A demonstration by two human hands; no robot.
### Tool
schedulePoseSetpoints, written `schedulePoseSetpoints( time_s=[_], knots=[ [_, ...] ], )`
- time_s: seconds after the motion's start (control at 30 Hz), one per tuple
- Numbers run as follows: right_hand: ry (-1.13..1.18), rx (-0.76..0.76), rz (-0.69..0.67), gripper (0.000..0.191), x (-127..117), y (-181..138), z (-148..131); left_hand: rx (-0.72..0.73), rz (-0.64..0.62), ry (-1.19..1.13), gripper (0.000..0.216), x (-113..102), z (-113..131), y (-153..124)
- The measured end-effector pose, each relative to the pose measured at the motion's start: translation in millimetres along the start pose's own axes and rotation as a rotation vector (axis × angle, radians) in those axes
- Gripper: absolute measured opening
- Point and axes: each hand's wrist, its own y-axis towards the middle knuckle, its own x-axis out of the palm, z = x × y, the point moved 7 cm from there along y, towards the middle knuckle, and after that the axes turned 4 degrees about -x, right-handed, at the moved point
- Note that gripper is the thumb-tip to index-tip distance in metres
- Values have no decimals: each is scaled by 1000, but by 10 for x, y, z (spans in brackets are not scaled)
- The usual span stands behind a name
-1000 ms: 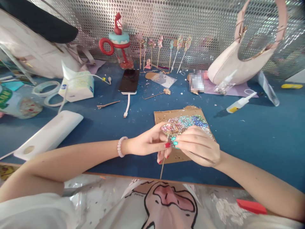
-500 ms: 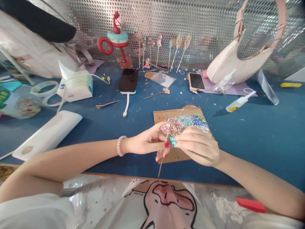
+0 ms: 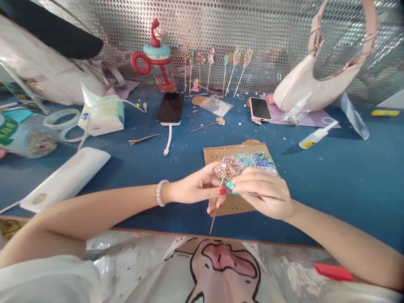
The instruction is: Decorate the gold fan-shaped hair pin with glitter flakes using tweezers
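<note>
My left hand point(image 3: 202, 187), with red nails, is closed around the thin shaft of a hair stick point(image 3: 212, 223). Pink and gold bits cover the head of this stick, which tilts upward above my thumb. Close on the right, my right hand point(image 3: 265, 191), with turquoise nails, pinches slim metal tweezers point(image 3: 267, 196); their tips are hidden behind the fingers near the decorated head. Under both hands lies a cardboard sheet point(image 3: 217, 155). Heaps of small sparkling stones point(image 3: 246, 160) in pink, turquoise, blue and green are spread over it, partly covered by my right hand.
A glue bottle point(image 3: 315, 136) lies to the right. Two phones point(image 3: 170, 107), a plain leaf-topped hair stick point(image 3: 220, 121) and a hair clip point(image 3: 143, 139) lie farther back. Finished sticks point(image 3: 211, 57) stand by the mesh wall, beside a red-handled cup point(image 3: 158, 54). A white handbag point(image 3: 303, 84) sits back right.
The tweezers in my right hand now lie flatter, and that hand has shifted very slightly. My left hand keeps its hold on the hair stick, nearly still.
</note>
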Motion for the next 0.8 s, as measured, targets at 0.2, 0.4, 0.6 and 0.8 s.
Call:
schedulePoseSetpoints(
  time_s=[0.2, 0.4, 0.6, 0.8],
  knots=[
    [-24, -6, 17, 23, -1, -22, 17, 19, -3, -20, 39, -17, 5, -10],
    [-40, -16, 50, 26, -20, -35, 28, 27, 2, -28, 40, -19, 13, -6],
    [-25, 14, 34, 27, -7, -26, 60, 45, -15, -37, 36, -1, 46, 12],
    [-37, 13, 13, 27, -7, -25, 56, 46, -19, -42, 35, -4, 43, 18]
  ],
)
